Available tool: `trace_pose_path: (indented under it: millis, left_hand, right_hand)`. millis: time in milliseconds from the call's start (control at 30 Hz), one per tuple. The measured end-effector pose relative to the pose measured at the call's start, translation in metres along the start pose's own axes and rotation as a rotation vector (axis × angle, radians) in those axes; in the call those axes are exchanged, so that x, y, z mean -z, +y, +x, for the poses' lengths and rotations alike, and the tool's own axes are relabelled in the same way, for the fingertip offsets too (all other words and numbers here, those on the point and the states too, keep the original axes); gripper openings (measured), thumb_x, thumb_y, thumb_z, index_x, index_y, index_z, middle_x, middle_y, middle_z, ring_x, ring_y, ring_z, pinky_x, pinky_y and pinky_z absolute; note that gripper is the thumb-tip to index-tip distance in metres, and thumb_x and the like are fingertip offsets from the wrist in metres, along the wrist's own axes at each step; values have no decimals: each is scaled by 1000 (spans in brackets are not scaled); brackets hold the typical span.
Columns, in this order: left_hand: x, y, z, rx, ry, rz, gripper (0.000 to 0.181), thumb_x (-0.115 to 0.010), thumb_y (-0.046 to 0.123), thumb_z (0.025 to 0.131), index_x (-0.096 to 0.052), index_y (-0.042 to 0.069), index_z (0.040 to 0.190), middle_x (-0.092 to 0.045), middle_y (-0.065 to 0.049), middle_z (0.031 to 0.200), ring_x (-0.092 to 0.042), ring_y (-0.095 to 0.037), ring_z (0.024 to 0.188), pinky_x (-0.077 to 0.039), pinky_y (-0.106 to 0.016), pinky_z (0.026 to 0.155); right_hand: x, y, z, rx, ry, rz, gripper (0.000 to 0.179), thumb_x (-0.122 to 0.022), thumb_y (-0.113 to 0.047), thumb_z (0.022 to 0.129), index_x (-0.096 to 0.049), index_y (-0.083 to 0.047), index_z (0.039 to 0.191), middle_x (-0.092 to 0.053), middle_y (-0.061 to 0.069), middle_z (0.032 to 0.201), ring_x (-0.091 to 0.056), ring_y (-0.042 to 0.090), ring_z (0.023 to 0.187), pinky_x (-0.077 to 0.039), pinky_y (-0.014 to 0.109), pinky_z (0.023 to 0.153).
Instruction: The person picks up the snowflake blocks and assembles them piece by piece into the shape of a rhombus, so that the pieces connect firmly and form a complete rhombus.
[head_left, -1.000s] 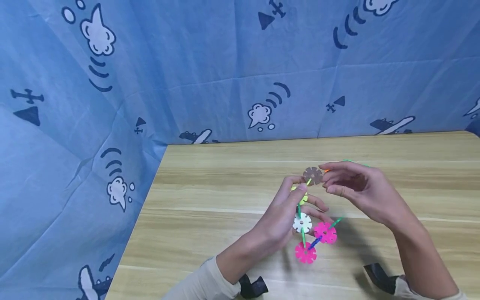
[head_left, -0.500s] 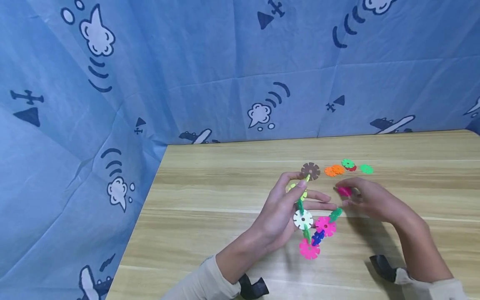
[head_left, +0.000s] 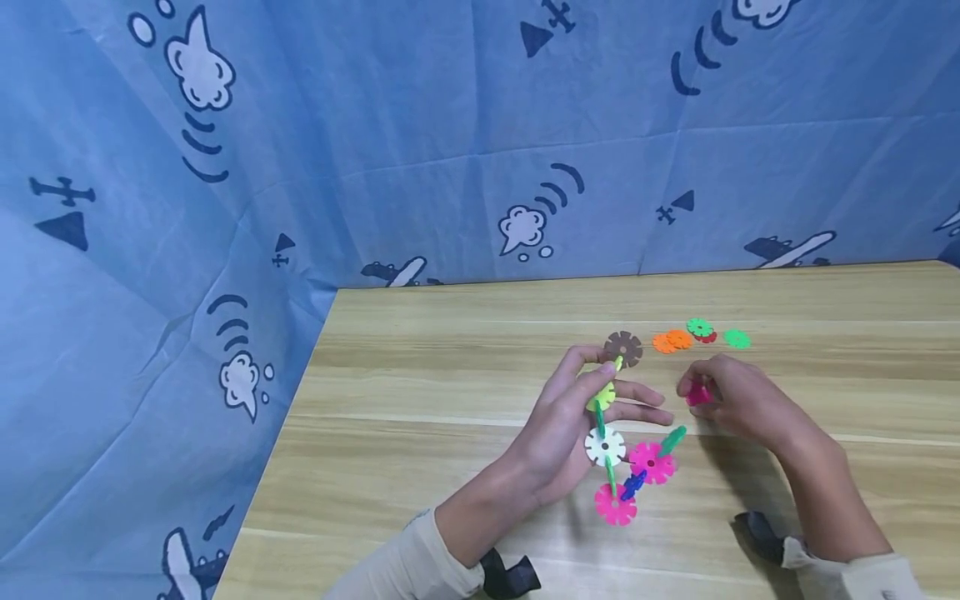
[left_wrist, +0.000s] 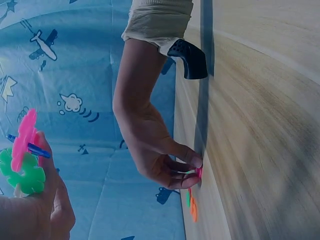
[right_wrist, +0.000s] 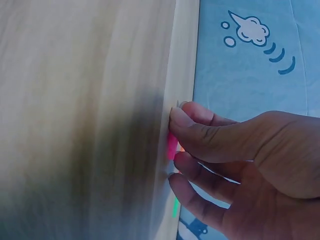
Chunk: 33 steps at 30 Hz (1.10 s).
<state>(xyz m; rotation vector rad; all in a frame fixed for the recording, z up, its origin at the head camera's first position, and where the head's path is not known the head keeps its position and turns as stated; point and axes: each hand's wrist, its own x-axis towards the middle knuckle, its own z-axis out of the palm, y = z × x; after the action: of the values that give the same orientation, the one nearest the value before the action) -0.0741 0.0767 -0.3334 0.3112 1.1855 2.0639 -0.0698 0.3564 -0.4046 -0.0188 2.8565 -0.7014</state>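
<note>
My left hand (head_left: 551,433) grips a linked chain of notched plastic snowflake discs by its yellow disc (head_left: 603,396), thumb on top. At the chain's far end is a brown disc (head_left: 623,348); toward me hang a white disc (head_left: 605,447) and a pink disc (head_left: 615,505). From there a blue disc (head_left: 633,484) links to a second pink disc (head_left: 651,462), which carries a green disc (head_left: 673,440). To the right, close over the table, my right hand (head_left: 750,408) pinches a loose pink disc (head_left: 699,393) between thumb and fingers, which partly hide it.
Beyond the right hand, loose discs lie on the wooden table (head_left: 450,358): overlapping orange discs (head_left: 672,341), a green disc (head_left: 700,327) over a red one (head_left: 707,337), and another green disc (head_left: 737,338). A blue patterned cloth (head_left: 420,150) hangs behind the table and along its left.
My right hand has left the brown disc, come down to the table nearer me and taken hold of a loose pink disc. The left hand stays nearly still with the chain.
</note>
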Motion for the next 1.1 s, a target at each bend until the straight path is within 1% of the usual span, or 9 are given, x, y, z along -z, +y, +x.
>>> trace_pose_path:
  millis: [200,433,533,633,700,767,933,1033,1100]
  left_hand:
    - [0,0,0,22,6,8,15,-45,33,112,-47,23,123,-61,-42,133,-68,-54,125,-61,-43,98]
    - [1,-1,0,39,18,13,11,-44,34,113,-46,24,115,-63,-41,132,-71,-49,121,-60,-36,87]
    - [2,-2,1,41,28,11,10,-43,32,113,-46,23,116,-66,-36,127,-73,-45,117,-60,-35,84]
    - [2,-2,1,43,38,-4,9,-43,31,114,-45,22,114,-71,-28,118,-76,-39,111,-60,-34,81]
    - [2,-3,1,45,42,-14,10,-43,31,114,-45,22,113,-72,-21,113,-76,-36,108,-60,-34,80]
    - [2,-2,1,51,45,-16,10,-43,31,114,-44,22,112,-73,-16,110,-76,-34,106,-60,-33,80]
    - [2,-2,1,59,42,-12,11,-44,33,114,-44,22,112,-72,-12,109,-76,-36,108,-60,-34,82]
    - [3,-2,1,58,35,-27,14,-46,36,113,-45,22,113,-71,-9,105,-77,-34,107,-60,-32,80]
    - [3,-2,0,54,31,-34,15,-49,36,112,-46,21,114,-70,-7,103,-77,-33,105,-61,-31,78]
  right_hand:
    - [0,1,0,-20,-28,23,34,-71,25,75,-71,1,98,-71,10,91,-64,29,85,-61,58,83]
    - [1,2,-1,-40,-30,28,23,-81,9,84,-69,-4,98,-70,7,91,-64,26,85,-59,49,79]
    - [1,2,-1,-48,-11,45,21,-82,5,87,-68,-7,97,-69,7,93,-63,26,87,-58,47,79]
    - [2,2,-1,-55,17,91,19,-81,3,89,-68,-6,99,-70,11,98,-65,29,90,-59,45,80]
    - [3,2,-1,-32,44,120,18,-82,2,90,-68,-4,100,-70,14,100,-67,31,92,-61,44,79]
    - [4,1,-2,-10,76,146,20,-84,0,89,-68,-4,102,-70,14,102,-69,29,95,-63,36,78]
    - [6,-1,-5,62,154,223,25,-88,-5,88,-71,-4,106,-69,12,106,-68,9,90,-60,16,72]
    - [6,-4,-7,99,174,294,26,-87,-4,89,-71,-2,109,-67,13,110,-69,3,83,-61,18,70]
    - [7,-6,-8,122,187,341,25,-85,-2,90,-70,-3,110,-67,11,109,-72,5,80,-62,21,69]
